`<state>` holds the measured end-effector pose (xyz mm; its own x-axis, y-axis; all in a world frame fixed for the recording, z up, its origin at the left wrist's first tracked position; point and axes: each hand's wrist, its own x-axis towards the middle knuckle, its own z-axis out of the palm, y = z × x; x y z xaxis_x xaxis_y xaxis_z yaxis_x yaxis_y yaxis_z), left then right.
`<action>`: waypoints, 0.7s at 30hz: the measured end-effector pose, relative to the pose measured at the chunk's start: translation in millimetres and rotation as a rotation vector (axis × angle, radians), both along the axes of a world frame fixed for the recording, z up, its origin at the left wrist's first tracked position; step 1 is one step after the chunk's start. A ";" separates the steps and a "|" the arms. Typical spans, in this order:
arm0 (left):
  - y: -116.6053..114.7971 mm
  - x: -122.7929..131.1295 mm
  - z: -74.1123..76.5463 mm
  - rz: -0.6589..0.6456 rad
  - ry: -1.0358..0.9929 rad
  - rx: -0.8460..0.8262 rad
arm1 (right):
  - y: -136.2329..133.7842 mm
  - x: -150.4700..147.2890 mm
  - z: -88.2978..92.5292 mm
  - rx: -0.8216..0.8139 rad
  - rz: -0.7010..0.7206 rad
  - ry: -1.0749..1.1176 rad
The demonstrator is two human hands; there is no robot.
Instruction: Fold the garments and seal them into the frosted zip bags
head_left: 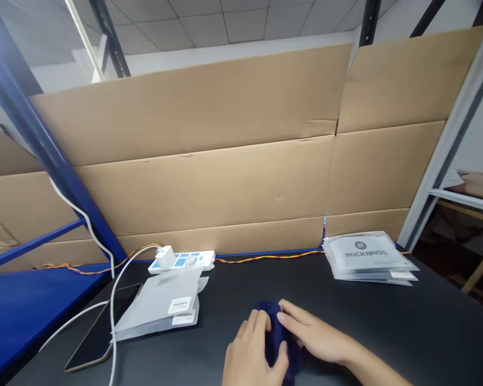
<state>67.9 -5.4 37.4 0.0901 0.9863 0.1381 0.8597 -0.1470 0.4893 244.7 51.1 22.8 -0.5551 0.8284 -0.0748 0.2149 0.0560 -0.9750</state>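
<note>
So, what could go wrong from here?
The dark blue cloth is bunched between the left hand and right hand, so it might crease or slip loose. The white cable loops past the phone and the left-side bags; moving those bags could snag it. The right-side bags are stacked unevenly and might slide apart if bumped.

At the front of the surface (pixel 241 289), a cloth bundle (pixel 272 343) lies between our left hand (pixel 249 351) and right hand (pixel 316 335); left, we have packets (pixel 161 300) beside a phone (pixel 99 338), a power strip (pixel 203 259) behind; right, Rockbros packets (pixel 366 258); beyond, a cardboard partition (pixel 225 187).
</note>
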 end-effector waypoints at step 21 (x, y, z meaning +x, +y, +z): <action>3.4 -30.8 -31.4 -0.095 0.095 0.077 | -30.1 57.8 -21.7 0.135 -0.265 -0.102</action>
